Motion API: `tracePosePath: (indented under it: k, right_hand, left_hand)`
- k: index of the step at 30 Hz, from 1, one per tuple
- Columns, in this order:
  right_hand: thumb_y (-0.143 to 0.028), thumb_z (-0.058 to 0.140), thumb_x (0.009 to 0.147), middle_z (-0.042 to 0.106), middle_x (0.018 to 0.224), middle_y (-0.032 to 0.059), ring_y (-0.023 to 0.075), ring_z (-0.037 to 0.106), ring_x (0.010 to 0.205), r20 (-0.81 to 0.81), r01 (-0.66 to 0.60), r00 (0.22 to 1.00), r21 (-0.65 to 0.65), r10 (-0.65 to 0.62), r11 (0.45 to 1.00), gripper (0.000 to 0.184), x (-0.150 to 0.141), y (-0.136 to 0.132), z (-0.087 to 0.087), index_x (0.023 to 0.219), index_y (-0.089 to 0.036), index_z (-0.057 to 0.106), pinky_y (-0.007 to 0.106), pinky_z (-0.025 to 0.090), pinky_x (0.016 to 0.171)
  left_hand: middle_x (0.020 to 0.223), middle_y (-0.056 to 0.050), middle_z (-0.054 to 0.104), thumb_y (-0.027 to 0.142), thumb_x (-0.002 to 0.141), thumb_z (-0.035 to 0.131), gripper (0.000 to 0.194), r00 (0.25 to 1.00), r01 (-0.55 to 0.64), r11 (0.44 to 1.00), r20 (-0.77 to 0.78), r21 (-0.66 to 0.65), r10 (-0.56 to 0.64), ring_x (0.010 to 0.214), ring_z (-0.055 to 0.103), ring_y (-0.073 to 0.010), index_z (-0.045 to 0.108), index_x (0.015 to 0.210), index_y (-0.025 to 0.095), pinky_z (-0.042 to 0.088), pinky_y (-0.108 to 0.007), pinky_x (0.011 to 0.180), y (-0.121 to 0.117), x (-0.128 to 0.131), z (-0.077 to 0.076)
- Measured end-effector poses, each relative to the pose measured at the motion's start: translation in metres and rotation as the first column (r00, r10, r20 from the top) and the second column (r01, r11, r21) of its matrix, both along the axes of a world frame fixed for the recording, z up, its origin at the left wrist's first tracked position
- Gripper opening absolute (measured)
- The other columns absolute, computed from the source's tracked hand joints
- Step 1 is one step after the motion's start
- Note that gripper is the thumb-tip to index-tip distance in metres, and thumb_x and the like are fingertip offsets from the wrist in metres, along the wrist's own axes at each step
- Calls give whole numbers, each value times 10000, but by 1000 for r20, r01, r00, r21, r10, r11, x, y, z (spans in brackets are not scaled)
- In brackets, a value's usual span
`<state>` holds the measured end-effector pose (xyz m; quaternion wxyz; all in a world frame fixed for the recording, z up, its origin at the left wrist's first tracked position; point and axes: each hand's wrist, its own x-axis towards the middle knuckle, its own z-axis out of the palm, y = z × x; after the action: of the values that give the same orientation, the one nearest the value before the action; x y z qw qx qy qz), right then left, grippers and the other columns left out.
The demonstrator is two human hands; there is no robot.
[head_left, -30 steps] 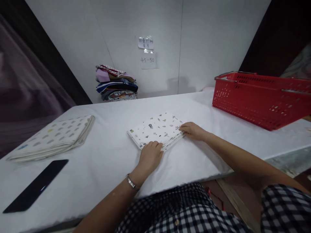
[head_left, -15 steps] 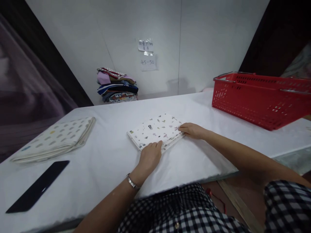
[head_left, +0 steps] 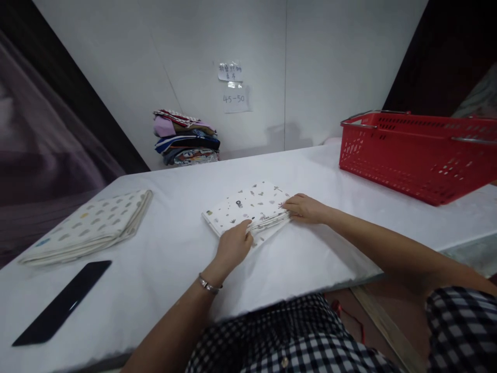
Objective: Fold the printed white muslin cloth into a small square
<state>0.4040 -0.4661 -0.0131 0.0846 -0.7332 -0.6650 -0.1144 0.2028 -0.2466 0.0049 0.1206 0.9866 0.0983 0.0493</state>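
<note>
A folded white cloth with small printed motifs (head_left: pixel 248 204) lies in the middle of the white table (head_left: pixel 318 171). My left hand (head_left: pixel 233 244) pinches the cloth's near corner, fingers closed on its layered edge. At the right corner, my right hand (head_left: pixel 305 208) grips the edge too, fingers curled round it. The top layers look slightly raised off the bottom layer along the near edge.
A folded cloth with grey and yellow spots (head_left: pixel 91 223) lies at the left. A flat black strip (head_left: pixel 62 303) rests near the front left edge. A red plastic basket (head_left: pixel 419 155) stands at the right. A stack of folded coloured cloths (head_left: pixel 186 137) sits against the back wall.
My left hand went from lying flat on the cloth's near corner to pinching its edge. The upper layers lifted slightly. My right hand stayed at the right corner.
</note>
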Motion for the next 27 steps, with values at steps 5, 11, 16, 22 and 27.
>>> tracePosePath:
  k: [5,11,16,22,27]
  right_hand:
    - [-255,527,834,575,1179,122,224,503,1068,16,-3,1000,43,2,999,414,-14,12,0,1234,-154,487,399,351,917]
    - [-130,514,797,549,1184,135,241,475,1060,107,38,993,53,-44,998,422,-18,20,-5,1218,-143,479,375,363,863]
    - [-112,485,818,588,1060,132,237,500,965,155,85,983,77,-96,993,360,-20,15,-10,1176,-143,501,353,385,790]
    - [-118,437,854,618,995,128,219,527,889,196,22,980,131,-47,991,306,-16,11,-12,1151,-127,510,354,406,776]
    - [-155,407,891,624,1015,126,214,539,903,160,-19,987,142,-4,990,265,-14,6,-18,1120,-141,539,360,420,799]
  left_hand:
    - [1044,-54,678,226,841,412,408,1000,-17,998,-16,-68,16,921,627,-204,524,1233,200,434,-308,811,3,2,5]
    - [1045,-39,677,229,843,415,370,999,-4,996,-33,-85,1,934,620,-195,546,1189,212,433,-302,818,6,3,7]
    - [1145,-45,617,250,855,426,339,997,72,996,-17,52,-71,1035,559,-207,524,1179,229,426,-325,840,-6,-6,2]
    - [1109,-58,564,297,835,515,348,994,97,977,33,192,-105,976,529,-208,475,1172,221,430,-316,754,-19,-14,-4]
    - [1016,-50,573,265,887,461,199,991,120,969,33,216,-130,946,516,-202,516,1070,212,422,-321,742,-17,-17,-9]
